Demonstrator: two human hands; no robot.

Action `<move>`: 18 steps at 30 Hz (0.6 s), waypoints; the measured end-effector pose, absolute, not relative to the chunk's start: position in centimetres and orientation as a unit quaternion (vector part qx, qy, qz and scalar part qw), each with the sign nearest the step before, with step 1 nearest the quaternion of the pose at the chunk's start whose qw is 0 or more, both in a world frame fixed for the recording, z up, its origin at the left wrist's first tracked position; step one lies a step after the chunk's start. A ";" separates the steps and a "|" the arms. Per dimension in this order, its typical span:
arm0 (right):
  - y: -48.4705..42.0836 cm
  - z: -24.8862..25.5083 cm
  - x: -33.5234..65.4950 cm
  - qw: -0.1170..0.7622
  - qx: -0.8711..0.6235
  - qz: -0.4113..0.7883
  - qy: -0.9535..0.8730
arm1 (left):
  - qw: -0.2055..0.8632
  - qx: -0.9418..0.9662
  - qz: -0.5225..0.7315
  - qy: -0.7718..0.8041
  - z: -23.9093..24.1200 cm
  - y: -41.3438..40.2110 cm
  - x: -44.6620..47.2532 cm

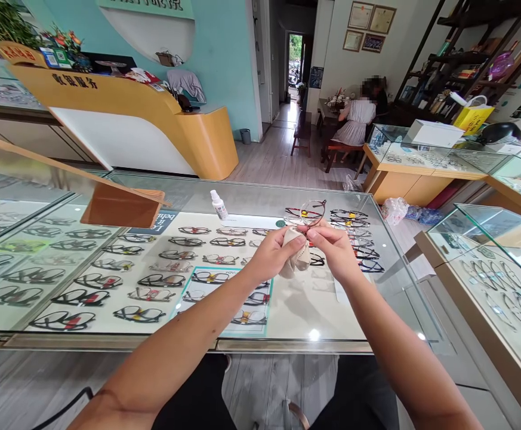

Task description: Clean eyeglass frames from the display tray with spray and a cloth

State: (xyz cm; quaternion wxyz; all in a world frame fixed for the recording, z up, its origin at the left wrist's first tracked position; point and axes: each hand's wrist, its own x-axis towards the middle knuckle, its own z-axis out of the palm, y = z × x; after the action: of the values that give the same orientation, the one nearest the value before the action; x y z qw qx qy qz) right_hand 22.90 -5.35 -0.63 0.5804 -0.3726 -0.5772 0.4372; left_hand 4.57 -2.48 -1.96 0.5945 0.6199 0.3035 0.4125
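Both my hands meet above a glass display counter (376,310). My left hand (273,254) is closed on a beige cleaning cloth (296,258), which hangs down between the two hands. My right hand (335,249) pinches a pair of thin-rimmed glasses (313,213) whose round lens stands up just above my fingers. The cloth touches the glasses at the pinch. A small white spray bottle (218,205) lies on the glass to the left of my hands.
Rows of spectacle frames (121,280) lie under the glass. A wooden mirror stand (121,206) sits at the left. More glass cases (493,263) line the right side. A person sits at a table (356,122) in the back, past an orange reception desk (144,113).
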 end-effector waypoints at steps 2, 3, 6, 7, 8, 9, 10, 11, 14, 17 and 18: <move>-5.3 -0.7 22.9 0.577 -0.378 0.433 -0.580 | 0.594 0.612 0.421 0.308 -2.0 -2.5 4.7; -5.3 -0.8 23.0 0.577 -0.379 0.432 -0.580 | 0.591 0.612 0.424 0.311 -2.0 -2.5 4.7; -5.2 -0.8 23.0 0.582 -0.384 0.430 -0.573 | 0.576 0.614 0.433 0.322 -1.7 -2.6 4.7; -5.2 -0.8 23.0 0.585 -0.388 0.427 -0.570 | 0.575 0.614 0.435 0.322 -1.6 -2.6 4.7; -5.2 -0.7 23.1 0.587 -0.391 0.425 -0.567 | 0.579 0.611 0.435 0.319 -1.4 -2.6 4.7; -5.1 -0.7 23.1 0.588 -0.395 0.423 -0.565 | 0.587 0.607 0.434 0.313 -1.3 -2.7 4.6; -5.1 -0.6 23.2 0.590 -0.397 0.423 -0.562 | 0.598 0.604 0.430 0.305 -1.2 -2.8 4.6; -5.0 -0.6 23.2 0.591 -0.398 0.424 -0.560 | 0.609 0.600 0.425 0.297 -1.1 -2.8 4.6; -4.9 -0.6 23.3 0.594 -0.401 0.428 -0.551 | 0.621 0.604 0.411 0.285 -0.8 -3.0 4.4; -4.8 -0.8 23.3 0.593 -0.401 0.436 -0.546 | 0.614 0.615 0.402 0.288 -0.8 -3.0 4.3; -4.8 -0.8 23.2 0.591 -0.398 0.441 -0.546 | 0.614 0.615 0.401 0.289 -0.9 -3.0 4.4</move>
State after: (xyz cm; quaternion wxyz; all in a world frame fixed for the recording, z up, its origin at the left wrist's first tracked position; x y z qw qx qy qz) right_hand 23.20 -4.82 -0.84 0.5908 -0.3979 -0.5464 0.4406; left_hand 4.37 -2.98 -0.88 0.6143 0.6152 0.2891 0.4008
